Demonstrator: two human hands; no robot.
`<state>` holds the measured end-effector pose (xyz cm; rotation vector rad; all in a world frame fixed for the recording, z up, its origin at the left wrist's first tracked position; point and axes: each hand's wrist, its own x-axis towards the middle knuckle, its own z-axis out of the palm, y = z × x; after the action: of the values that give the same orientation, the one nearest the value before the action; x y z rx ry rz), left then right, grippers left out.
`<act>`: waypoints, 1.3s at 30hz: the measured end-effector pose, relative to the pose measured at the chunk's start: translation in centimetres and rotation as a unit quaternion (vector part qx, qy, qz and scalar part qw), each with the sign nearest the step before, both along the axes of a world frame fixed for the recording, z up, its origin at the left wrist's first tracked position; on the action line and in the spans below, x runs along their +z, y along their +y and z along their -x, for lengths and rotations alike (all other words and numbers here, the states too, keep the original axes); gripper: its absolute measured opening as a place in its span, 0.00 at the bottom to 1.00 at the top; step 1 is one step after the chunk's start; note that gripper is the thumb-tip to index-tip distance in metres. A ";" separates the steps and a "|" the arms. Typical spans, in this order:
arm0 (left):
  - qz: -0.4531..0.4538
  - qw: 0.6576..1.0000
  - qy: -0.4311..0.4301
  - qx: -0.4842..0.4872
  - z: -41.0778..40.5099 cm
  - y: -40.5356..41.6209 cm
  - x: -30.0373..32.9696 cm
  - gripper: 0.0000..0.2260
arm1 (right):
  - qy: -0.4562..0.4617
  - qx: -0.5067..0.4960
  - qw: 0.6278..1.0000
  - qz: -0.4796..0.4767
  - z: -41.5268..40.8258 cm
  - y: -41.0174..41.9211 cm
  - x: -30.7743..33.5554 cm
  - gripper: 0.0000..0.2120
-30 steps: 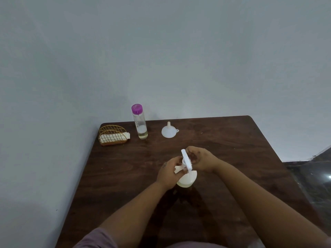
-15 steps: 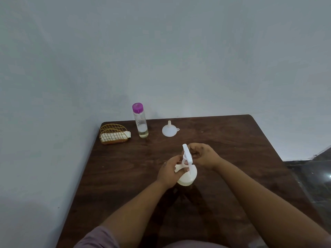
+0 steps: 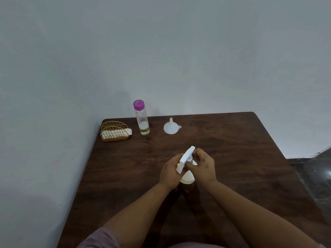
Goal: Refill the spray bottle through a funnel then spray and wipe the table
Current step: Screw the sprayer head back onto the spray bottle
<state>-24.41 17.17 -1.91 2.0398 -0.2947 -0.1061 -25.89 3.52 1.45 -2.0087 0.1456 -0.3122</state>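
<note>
Dark brown wood-grain table (image 3: 232,158), white spray bottle (image 3: 187,178) with white trigger head (image 3: 187,155), translucent white funnel (image 3: 171,127), clear bottle (image 3: 142,122) with purple cap (image 3: 138,105), gold wire holder (image 3: 114,131) with white napkins (image 3: 128,131), pale grey wall (image 3: 161,51), mauve sleeve (image 3: 100,238).

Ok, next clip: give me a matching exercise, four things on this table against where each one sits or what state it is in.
Things:
1. spray bottle
2. funnel
3. purple-capped bottle
4. wire holder

Places or states:
A. back left corner of the table, white napkins in it
B. lying mouth down, spout up, untouched
C. gripped by the left hand, with the right hand at its white spray head
D. upright, capped, a little liquid at the bottom

Pairs: 1-C, 2-B, 3-D, 4-A
</note>
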 end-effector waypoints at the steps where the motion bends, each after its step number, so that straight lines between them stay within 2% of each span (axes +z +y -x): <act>1: 0.003 1.000 0.001 -0.001 0.2 -0.1 0.1 0.17 | -0.001 -0.014 1.000 -0.005 0.0 0.1 -0.2 0.16; 3: 0.018 1.000 0.007 0.003 0.5 -0.4 0.1 0.17 | 0.019 -0.041 0.999 -0.014 -0.1 0.2 -0.6 0.18; 5: 0.024 1.000 0.013 0.011 0.6 -0.5 -0.1 0.18 | 0.058 -0.026 0.998 -0.028 -0.4 0.2 -0.6 0.22; 9: 0.018 1.000 0.022 -0.005 0.4 0.0 0.3 0.18 | 0.126 0.108 0.982 -0.091 -0.4 -1.1 -1.3 0.28; 12: 0.019 0.999 0.029 -0.010 0.7 0.1 1.0 0.17 | 0.116 0.136 0.980 -0.085 0.4 -2.2 -2.8 0.22; 17: 0.006 1.000 0.021 0.000 0.8 0.2 1.5 0.19 | 0.087 0.010 0.994 -0.069 0.6 -0.6 -2.1 0.13; 21: -0.009 0.999 0.021 -0.029 0.6 0.4 1.3 0.21 | 0.059 0.021 0.993 -0.097 1.1 -0.3 -2.3 0.11; 24: 0.035 0.995 0.063 -0.066 -0.2 1.2 1.7 0.21 | 0.057 0.022 0.994 -0.086 1.1 -0.9 -2.2 0.09; 27: 0.088 0.991 0.086 -0.056 -0.3 1.5 2.5 0.24 | 0.039 0.026 0.998 -0.047 1.1 -0.9 -1.6 0.07; 33: 0.108 0.993 0.015 -0.038 0.6 0.5 3.0 0.22 | 0.048 0.024 0.997 -0.063 0.9 -0.5 -1.2 0.10; 37: 0.080 0.995 0.010 -0.054 0.2 0.7 2.8 0.18 | 0.060 0.031 0.995 -0.067 0.8 -0.9 -1.5 0.09; 39: 0.062 0.997 -0.019 -0.031 -0.1 0.5 2.9 0.15 | 0.071 0.041 0.995 -0.059 0.8 -0.8 -1.7 0.08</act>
<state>-24.31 17.63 1.00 1.9113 -0.3787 -0.0848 -26.66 2.71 -0.29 -1.9126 0.1670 -0.1054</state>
